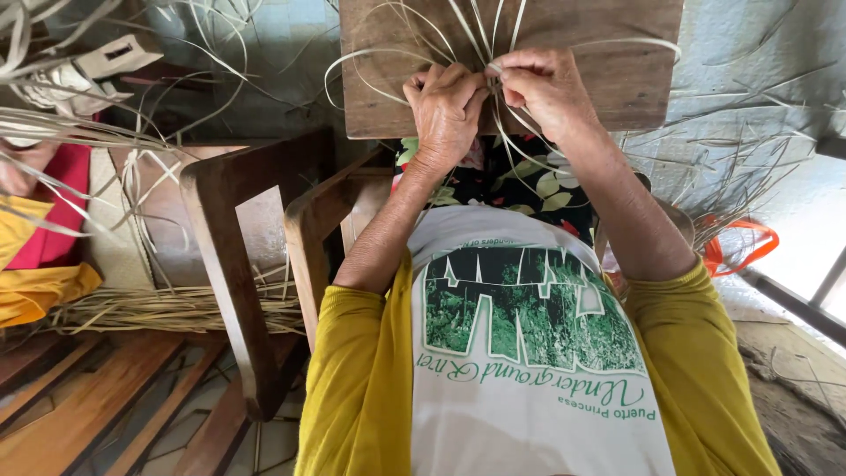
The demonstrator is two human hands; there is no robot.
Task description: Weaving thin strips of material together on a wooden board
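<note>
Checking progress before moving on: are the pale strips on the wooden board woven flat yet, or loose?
Mostly loose: the strips arch and loop above the wooden board, gathered only where both hands' fingers pinch them.

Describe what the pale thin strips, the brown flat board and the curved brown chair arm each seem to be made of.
Pale thin strips: probably dried palm leaf or grass; matte, flat, bending in loops where both hands pinch them. Brown flat board: wood, unpolished, with visible grain and worn patches. Curved brown chair arm: solid wood, smoother, with a slight sheen that suggests varnish or wear.
</note>
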